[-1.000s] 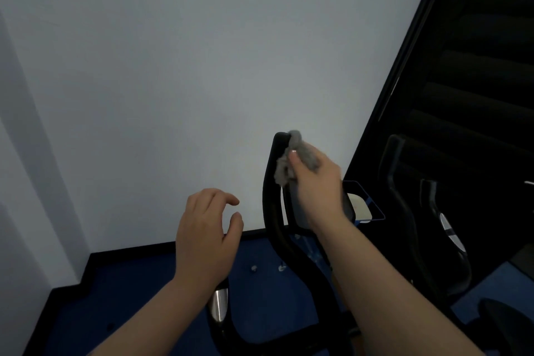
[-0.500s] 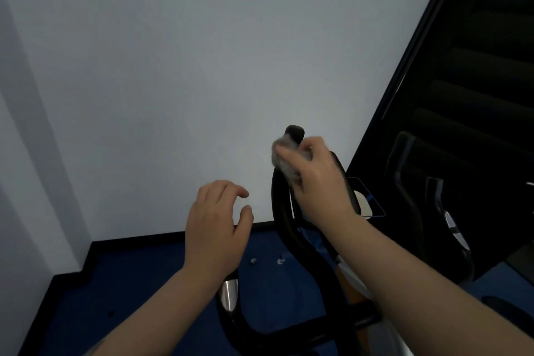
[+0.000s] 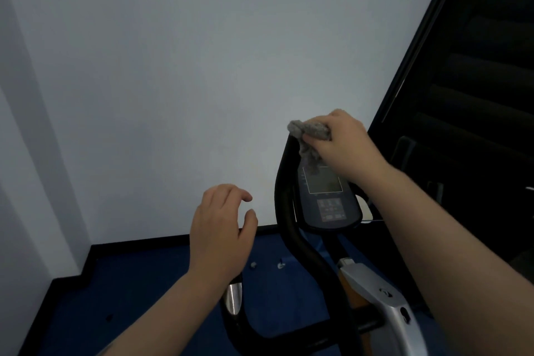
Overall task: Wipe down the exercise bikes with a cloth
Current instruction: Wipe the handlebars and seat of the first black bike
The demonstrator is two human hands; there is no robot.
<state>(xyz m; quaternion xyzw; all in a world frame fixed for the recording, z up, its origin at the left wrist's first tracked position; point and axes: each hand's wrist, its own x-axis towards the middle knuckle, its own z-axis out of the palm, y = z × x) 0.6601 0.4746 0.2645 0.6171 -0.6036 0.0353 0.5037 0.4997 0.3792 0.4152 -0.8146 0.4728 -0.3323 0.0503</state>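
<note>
At centre right of the frame: right hand, fingers curled round a crumpled grey cloth, pressing it onto the top of the exercise bike's black handlebar, just above the console. Cloth partly bunched under the fingers, a loose tail hanging down onto the upper edge of the console's display. Lower centre: left hand, holding nothing, fingers loosely bent and spread, hovering beside the bar and apart from it; below its wrist, a chrome grip section of the near handlebar end. Lower right: silver frame piece of the bike; dark shapes at far right, possibly a second machine, too dim to tell. Backdrop: pale wall, blue floor with black skirting. Step in hand, by judgement: wiping the top of the bar, early in this bike's wipe-down. Next move likely calls for drawing the cloth down the bar or across the console, with firm pressure and the loose tail gathered in.
</note>
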